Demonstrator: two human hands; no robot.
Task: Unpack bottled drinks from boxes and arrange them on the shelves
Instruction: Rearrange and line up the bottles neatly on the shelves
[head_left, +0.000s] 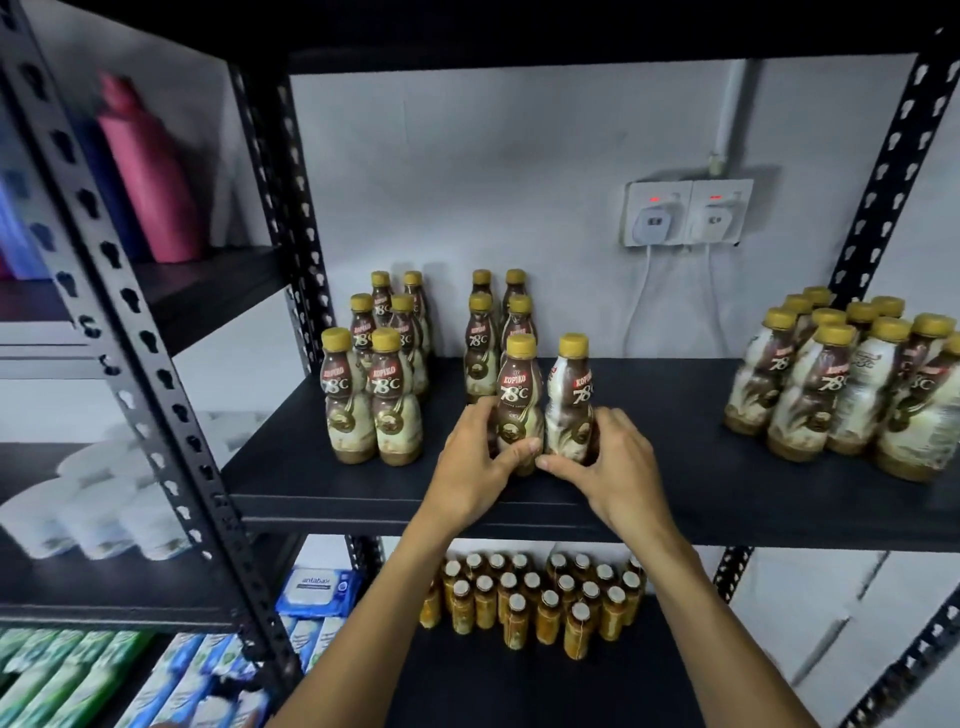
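Two yellow-capped Kopiko 78°C coffee bottles stand upright, side by side and just touching, near the front edge of the black shelf (675, 467). The left hand (480, 457) curls round the lower body of the left bottle (519, 400), thumb across its front. The right hand (608, 462) wraps the lower body of the right bottle (570, 400) in the same way.

Directly behind them, a block of four matching bottles (498, 322) runs toward the back edge. A group of six (374, 374) stands to the left, and a denser cluster (852, 384) fills the shelf's right end. On the shelf below are small amber bottles (540, 597) with pale caps. Two wall sockets (685, 213) hold plugged-in chargers.
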